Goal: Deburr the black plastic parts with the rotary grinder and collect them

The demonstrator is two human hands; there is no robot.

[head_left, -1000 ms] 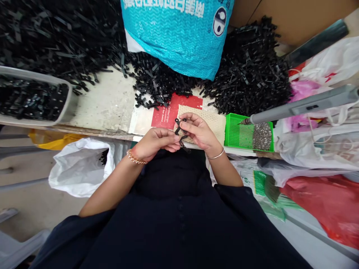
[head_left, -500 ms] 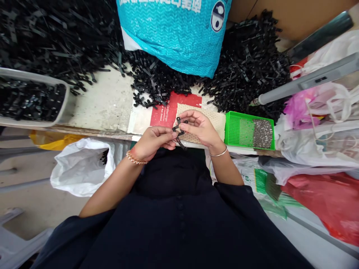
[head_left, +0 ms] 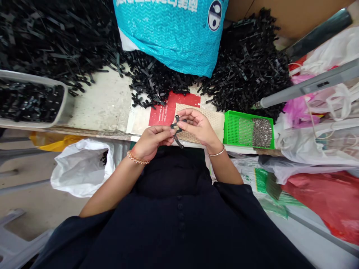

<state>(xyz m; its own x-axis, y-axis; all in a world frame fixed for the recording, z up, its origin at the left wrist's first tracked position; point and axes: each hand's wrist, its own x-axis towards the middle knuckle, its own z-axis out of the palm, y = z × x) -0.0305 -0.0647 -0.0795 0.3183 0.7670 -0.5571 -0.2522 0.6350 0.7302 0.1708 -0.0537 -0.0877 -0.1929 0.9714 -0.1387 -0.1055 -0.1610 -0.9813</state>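
Observation:
Small black strips with round ends (head_left: pixel 178 141) meet between my fingertips, above the table's front edge. My left hand (head_left: pixel 153 140) pinches them from the left, thumb on top. From the right, my right hand (head_left: pixel 196 127) is closed with thumb and fingers on the upper strip. The strips cross at an angle, and how they join is partly hidden by my fingers. Beneath my hands lie a tan textured mat (head_left: pixel 214 121) and a red and white printed sheet (head_left: pixel 159 115).
Heaps of black strips (head_left: pixel 249 63) cover the back, around a blue bag (head_left: pixel 171 37). A green basket (head_left: pixel 231 129) with small metal pieces (head_left: pixel 262 132) sits right; a clear tub (head_left: pixel 66 102) of black parts stands left. A white sack (head_left: pixel 66 175) hangs open below. A grey pole (head_left: pixel 303 86) slants in.
Both hands keep their pinch on the black strips. The strips have shifted slightly left and turned a little; the fingertips are closer together.

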